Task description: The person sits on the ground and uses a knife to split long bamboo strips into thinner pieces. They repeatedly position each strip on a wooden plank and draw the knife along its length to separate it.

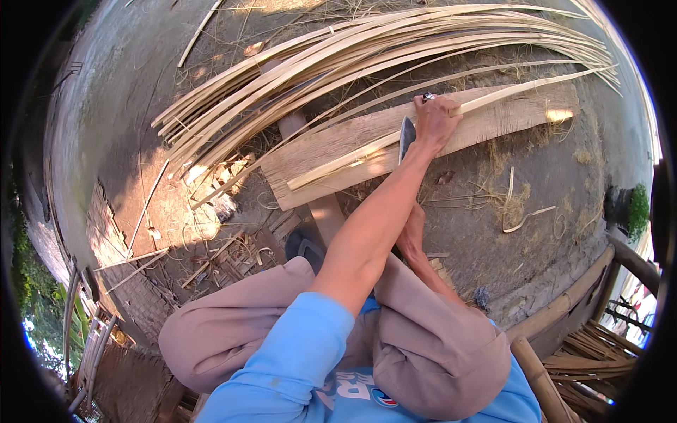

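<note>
Lettering noted: shirt front

Near six o'clock, the light-blue shirt (289, 359) bears large white printed lettering (345, 390), partly hidden by folds; full wording not readable. Just beside it, toward three o'clock: round blue, red and white emblem (385, 398).

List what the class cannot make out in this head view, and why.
Head view:
Bare right hand: fingers hidden behind the bare left forearm.
Lower end of the dark, pointed metal blade: behind that forearm too.
Part of the long, flat, pale strip: covered by the left hand.
Part of the dark grey sandal: behind the beige trouser leg.
</note>
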### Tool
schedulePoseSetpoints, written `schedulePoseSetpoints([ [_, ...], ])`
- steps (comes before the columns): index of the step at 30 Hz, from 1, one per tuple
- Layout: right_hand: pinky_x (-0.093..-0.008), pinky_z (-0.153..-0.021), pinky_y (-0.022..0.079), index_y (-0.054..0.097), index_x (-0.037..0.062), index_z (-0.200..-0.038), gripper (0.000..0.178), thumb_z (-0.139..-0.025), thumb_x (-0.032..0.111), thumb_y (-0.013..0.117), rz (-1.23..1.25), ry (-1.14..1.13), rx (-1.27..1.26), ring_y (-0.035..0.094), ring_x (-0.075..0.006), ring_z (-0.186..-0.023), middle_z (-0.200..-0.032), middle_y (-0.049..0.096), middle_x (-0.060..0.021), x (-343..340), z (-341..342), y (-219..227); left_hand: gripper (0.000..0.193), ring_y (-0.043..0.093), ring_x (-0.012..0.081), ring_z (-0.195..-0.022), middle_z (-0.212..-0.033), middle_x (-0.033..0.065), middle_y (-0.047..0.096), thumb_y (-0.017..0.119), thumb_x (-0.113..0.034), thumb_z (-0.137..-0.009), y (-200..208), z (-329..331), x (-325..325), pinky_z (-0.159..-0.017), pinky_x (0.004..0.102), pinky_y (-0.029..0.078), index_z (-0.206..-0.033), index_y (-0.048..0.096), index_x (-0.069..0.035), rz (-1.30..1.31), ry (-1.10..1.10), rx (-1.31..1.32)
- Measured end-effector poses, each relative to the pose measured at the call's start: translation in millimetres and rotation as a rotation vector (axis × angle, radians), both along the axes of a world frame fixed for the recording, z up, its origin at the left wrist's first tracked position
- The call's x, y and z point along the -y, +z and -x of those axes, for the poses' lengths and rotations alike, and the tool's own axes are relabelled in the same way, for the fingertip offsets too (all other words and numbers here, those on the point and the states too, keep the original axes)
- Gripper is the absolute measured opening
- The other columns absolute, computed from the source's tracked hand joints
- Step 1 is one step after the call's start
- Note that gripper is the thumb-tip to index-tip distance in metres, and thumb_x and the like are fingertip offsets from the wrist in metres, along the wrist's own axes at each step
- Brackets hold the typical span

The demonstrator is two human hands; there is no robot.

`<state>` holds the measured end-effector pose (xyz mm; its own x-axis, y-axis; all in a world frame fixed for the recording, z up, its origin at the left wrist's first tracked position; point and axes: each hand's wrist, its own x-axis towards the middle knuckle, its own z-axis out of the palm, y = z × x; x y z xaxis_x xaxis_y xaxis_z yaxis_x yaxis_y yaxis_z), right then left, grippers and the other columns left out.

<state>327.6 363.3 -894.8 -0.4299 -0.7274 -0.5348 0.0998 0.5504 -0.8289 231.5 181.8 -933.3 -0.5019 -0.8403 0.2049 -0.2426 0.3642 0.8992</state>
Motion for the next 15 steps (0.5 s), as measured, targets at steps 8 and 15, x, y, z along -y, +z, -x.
schedulePoseSetpoints([
  [8, -0.0447, -0.079, 0.055, 0.066, -0.0070, -0.105, 0.026, -0.088, 0.013, 0.067, 0.079, 0.035, -0.022, 0.071, -0.0433, -0.093, -0.097, 0.071, -0.0278, -9.6, -15.4, -12.2, 0.026, 0.064, 0.0230, -0.091, -0.096, 0.0092, 0.077, 0.084, -0.024, -0.077, 1.7, -5.2, -1.0, -0.093, 0.0399, 0.032, -0.099, 0.081, -0.010, -0.022, -0.018, 0.038],
  [15, -0.0442, -0.087, 0.055, 0.068, -0.0030, -0.110, 0.034, -0.085, 0.020, 0.075, 0.172, 0.310, -0.124, 0.071, -0.0377, -0.102, -0.106, 0.073, -0.0218, -9.3, -15.3, -16.5, 0.026, 0.064, 0.0222, -0.093, -0.098, 0.0092, 0.078, 0.083, -0.022, -0.079, 5.7, -3.9, -0.2, -0.095, 0.0407, 0.031, -0.101, 0.081, -0.009, -0.069, -0.045, 0.047],
])
